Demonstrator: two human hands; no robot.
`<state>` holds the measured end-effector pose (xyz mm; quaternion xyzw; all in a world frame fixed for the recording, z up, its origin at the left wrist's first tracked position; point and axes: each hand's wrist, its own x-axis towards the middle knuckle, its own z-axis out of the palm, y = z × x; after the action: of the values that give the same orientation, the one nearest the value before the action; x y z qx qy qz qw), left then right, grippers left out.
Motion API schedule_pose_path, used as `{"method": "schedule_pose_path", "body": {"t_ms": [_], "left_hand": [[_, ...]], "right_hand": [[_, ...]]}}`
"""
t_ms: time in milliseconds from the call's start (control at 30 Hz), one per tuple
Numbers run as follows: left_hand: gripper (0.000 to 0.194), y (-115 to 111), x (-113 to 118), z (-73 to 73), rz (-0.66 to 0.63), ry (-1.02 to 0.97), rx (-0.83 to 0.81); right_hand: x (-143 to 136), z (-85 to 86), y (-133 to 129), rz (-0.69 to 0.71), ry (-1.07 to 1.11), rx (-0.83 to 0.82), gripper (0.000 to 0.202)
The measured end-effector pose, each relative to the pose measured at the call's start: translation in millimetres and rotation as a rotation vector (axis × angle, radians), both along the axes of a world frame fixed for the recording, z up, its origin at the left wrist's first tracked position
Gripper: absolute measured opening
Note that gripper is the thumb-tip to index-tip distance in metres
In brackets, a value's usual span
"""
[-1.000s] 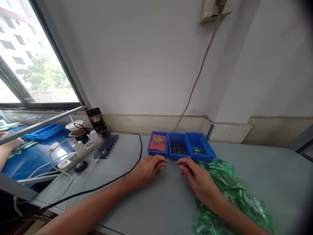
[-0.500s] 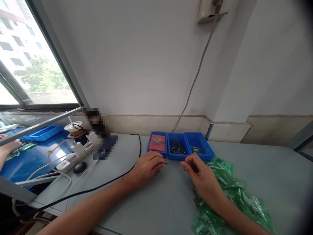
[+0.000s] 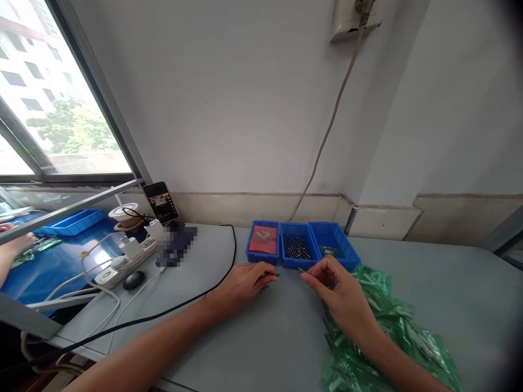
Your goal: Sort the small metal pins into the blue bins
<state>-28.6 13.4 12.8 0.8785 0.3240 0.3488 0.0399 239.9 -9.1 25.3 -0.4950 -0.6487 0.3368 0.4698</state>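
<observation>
My left hand (image 3: 243,286) rests on the grey table with its fingertips pinched. A small dark metal piece (image 3: 278,275) pokes out of them, and another dark bit lies under the fingers. To its right, my right hand (image 3: 337,291) pinches a thin brass-coloured pin (image 3: 302,269) between thumb and forefinger. The two hands are a short way apart. Behind them stand a blue bin with a pink sheet and small pale pieces (image 3: 263,239), a bin of many dark metal pins (image 3: 297,247), and a blue bin (image 3: 335,234) with a few small clear bags.
Green plastic bags (image 3: 400,326) with slender parts lie under and beside my right forearm. A black cable (image 3: 163,314) runs past my left arm. Further left are a power strip (image 3: 122,264), a mouse (image 3: 133,280), a phone (image 3: 160,202) and another person's hand (image 3: 18,242).
The thin brass-coloured pin now shows plainly beyond my right fingertips. My left fingers have lowered and curled slightly. Both hands stay in nearly the same place.
</observation>
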Motion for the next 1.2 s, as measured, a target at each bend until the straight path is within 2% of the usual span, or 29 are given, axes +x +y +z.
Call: {"method": "schedule_pose_path", "body": {"t_ms": [67,200,500,800,933,1200], "left_hand": [[0.026,0.4,0.2,-0.9,-0.020,0.008,-0.005],[0.028,1.6,1.2,-3.2,-0.052,0.016,0.003],[0.017,-2.2,4.2,1.2,-0.119,-0.029,-0.008],[0.020,1.1,4.2,-6.3,-0.131,-0.017,0.018],[0.021,-3.7,6.5,-5.3,-0.151,0.046,0.028],[0.019,-5.2,7.2,-1.0,-0.193,0.066,0.091]], "right_hand": [[0.3,1.1,-1.4,0.035,-0.029,-0.003,0.023],[-0.6,2.5,-4.8,0.123,-0.149,0.004,0.029],[-4.2,-1.7,-3.5,0.266,-0.273,0.076,0.021],[-5.1,-5.0,-7.1,0.317,-0.306,0.102,0.020],[-5.7,-5.9,-9.2,0.312,-0.359,0.084,0.019],[-6.4,0.0,-10.6,0.318,-0.449,0.174,0.020]]}}
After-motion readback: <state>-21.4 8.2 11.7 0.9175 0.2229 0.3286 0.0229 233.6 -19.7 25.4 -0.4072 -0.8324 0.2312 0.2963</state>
